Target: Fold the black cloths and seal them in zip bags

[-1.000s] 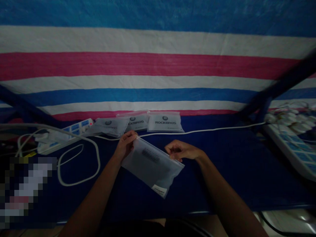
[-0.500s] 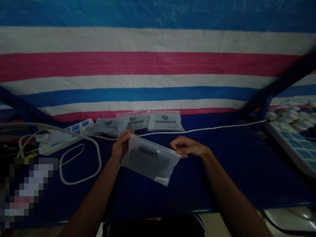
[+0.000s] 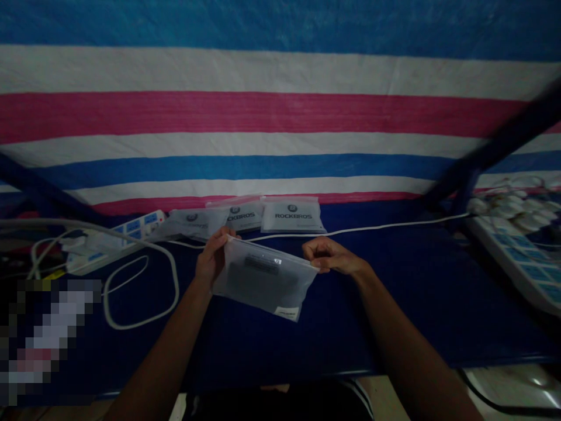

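A frosted zip bag [image 3: 263,283] with a dark item inside and a small white label at its lower right corner is held up over the dark blue table. My left hand [image 3: 213,254] is closed on its upper left corner. At the upper right corner, my right hand [image 3: 328,255] pinches the bag's top edge, fingers curled. The top edge slopes down to the right. Behind lie more frosted bags: one printed ROCKBROS [image 3: 293,216], one partly overlapped beside it [image 3: 245,215], and a crumpled one [image 3: 193,223] further left.
A white power strip [image 3: 114,242] with plugs and looped white cable [image 3: 177,280] is at the left. Another strip [image 3: 521,257] with several plugs stands at the right. A white cord [image 3: 377,227] crosses the blue table [image 3: 421,292]. Striped sheeting [image 3: 280,111] hangs behind.
The held bag has risen slightly, its lower right corner now higher and its top edge a little less steep. Both hands keep their grip on it.
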`<state>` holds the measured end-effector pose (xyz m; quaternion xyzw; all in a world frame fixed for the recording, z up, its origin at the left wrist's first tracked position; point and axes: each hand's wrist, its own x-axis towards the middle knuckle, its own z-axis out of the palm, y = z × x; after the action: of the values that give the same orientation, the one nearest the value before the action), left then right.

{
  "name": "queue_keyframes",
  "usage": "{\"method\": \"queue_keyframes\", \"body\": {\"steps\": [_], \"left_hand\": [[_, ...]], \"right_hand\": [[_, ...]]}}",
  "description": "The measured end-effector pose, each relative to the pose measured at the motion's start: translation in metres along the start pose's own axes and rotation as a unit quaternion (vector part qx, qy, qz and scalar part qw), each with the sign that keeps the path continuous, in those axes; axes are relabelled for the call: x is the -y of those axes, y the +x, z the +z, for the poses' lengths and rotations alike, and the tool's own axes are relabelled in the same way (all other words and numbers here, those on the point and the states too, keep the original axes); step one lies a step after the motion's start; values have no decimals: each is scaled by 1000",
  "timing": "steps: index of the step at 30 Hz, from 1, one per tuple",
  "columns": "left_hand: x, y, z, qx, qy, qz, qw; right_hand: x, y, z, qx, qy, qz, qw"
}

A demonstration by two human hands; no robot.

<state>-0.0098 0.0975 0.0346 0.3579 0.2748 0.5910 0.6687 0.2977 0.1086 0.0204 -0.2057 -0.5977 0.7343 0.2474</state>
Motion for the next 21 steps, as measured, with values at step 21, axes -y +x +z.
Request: {"method": "queue_keyframes", "body": {"steps": [21], "left_hand": [[23, -2, -6, 14, 183, -108, 977]], "right_hand": [[15, -1, 4, -18, -115, 80, 990]]}}
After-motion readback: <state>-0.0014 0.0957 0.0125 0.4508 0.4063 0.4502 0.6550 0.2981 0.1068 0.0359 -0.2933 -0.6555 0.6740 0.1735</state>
